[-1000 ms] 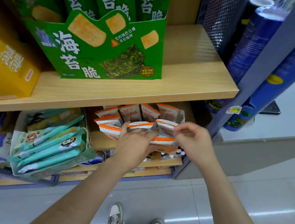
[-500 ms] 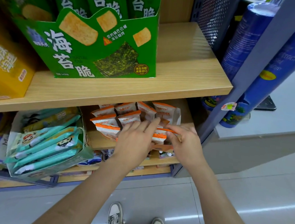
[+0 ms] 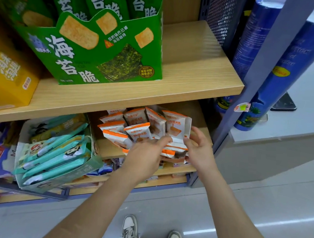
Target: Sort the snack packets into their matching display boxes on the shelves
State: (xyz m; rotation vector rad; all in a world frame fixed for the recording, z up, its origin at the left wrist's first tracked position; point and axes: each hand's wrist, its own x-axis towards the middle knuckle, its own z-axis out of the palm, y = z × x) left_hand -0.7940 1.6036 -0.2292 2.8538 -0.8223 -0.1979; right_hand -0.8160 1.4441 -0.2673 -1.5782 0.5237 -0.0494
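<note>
Several white packets with orange tops [image 3: 138, 131] stand in rows in a low cardboard display box [image 3: 175, 159] on the second shelf, under the wooden shelf board [image 3: 195, 80]. My left hand [image 3: 144, 156] lies palm down over the front packets, its straight fingers touching them. My right hand [image 3: 200, 149] hovers at the right end of the row, fingers spread and relaxed, thumb tip beside the lower edge of the tallest packet [image 3: 176, 127]. Neither hand grips a packet. My left hand hides the box's front row.
A green seaweed-crisp display box [image 3: 101, 53] and a yellow box [image 3: 4, 78] stand on the upper shelf. A tilted box of teal packets [image 3: 54, 156] sits left of the orange ones. A grey shelf post [image 3: 265, 72], blue tubes [image 3: 306, 57] and a counter lie right.
My right hand held a packet a second ago, then both hands pressed the packets into the box. Now the right hand has come off and spread; the left stays on the front packets.
</note>
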